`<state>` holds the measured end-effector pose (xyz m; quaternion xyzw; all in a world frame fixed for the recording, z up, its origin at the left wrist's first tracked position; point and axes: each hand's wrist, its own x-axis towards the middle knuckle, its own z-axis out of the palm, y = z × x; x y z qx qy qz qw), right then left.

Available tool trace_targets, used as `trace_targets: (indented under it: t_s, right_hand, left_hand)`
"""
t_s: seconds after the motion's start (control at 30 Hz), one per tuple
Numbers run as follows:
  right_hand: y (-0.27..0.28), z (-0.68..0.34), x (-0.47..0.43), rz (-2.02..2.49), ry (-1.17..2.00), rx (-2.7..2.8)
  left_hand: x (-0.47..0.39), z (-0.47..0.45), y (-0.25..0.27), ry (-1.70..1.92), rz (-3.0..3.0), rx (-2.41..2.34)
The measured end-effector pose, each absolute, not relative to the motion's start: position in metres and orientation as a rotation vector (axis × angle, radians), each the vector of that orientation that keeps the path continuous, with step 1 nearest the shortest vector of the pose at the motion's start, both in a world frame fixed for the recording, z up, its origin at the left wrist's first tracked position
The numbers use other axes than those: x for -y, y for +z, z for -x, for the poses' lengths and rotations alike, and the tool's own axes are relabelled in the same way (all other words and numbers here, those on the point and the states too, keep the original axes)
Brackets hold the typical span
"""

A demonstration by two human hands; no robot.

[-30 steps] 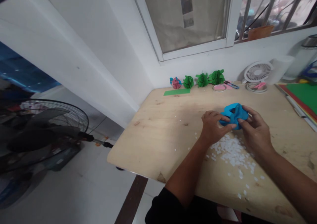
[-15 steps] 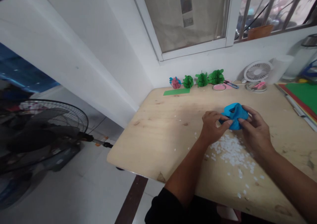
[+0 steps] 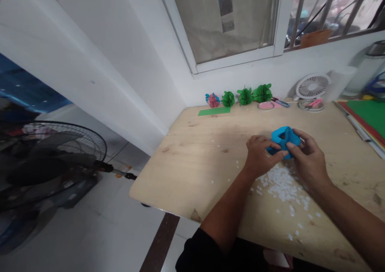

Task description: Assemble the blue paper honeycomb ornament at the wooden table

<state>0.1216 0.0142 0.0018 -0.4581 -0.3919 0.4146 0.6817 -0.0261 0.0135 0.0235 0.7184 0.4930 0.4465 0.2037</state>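
Note:
A blue folded paper shape [image 3: 282, 134] with looped, hollow sections is held between both hands above the wooden table [image 3: 186, 163]. My left hand [image 3: 261, 153] grips its left and lower side, thumb pressed at the front edge. On the other side, my right hand [image 3: 309, 155] pinches it with thumb and fingers. The far fingers of my right hand are partly hidden behind the paper. Below the hands lies a scatter of small white bits [image 3: 284, 183], which look like paper.
Along the wall stand green paper figures [image 3: 245, 96] and a pink and blue one [image 3: 213, 99]. A green strip [image 3: 214, 111], scissors [image 3: 281, 102], a small white fan [image 3: 313, 86] and coloured sheets [image 3: 368, 113] lie around. A large black fan [image 3: 54, 163] stands left of the table.
The thumb and fingers of my left hand have shifted slightly right on the blue paper. The paper has turned a little, and its loop looks more rounded.

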Motion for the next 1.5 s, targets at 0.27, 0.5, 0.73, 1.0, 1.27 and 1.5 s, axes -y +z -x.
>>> trace_targets:
  t_s: [0.27,0.5,0.73,1.0,1.27,1.5]
  right_hand:
    - [0.001,-0.122,-0.013,1.048,0.896,0.917]
    - [-0.004,-0.122,-0.014,1.011,0.907,0.926]
    - [-0.003,-0.121,-0.013,0.996,0.915,0.932]
    - [0.002,-0.121,-0.009,1.026,0.875,1.03]
    - [0.001,-0.121,-0.008,1.017,0.877,1.033]
    - [0.006,-0.12,-0.006,1.022,0.872,1.066]
  left_hand:
    - [-0.014,0.026,0.025,1.232,-1.989,-1.392]
    - [-0.014,0.028,0.028,1.24,-1.949,-1.362]
    - [-0.015,0.03,0.032,1.235,-1.917,-1.342]
    - [-0.012,0.028,0.031,1.381,-1.787,-1.426]
    - [-0.013,0.029,0.03,1.408,-1.754,-1.398]
    - [-0.013,0.03,0.032,1.421,-1.752,-1.404]
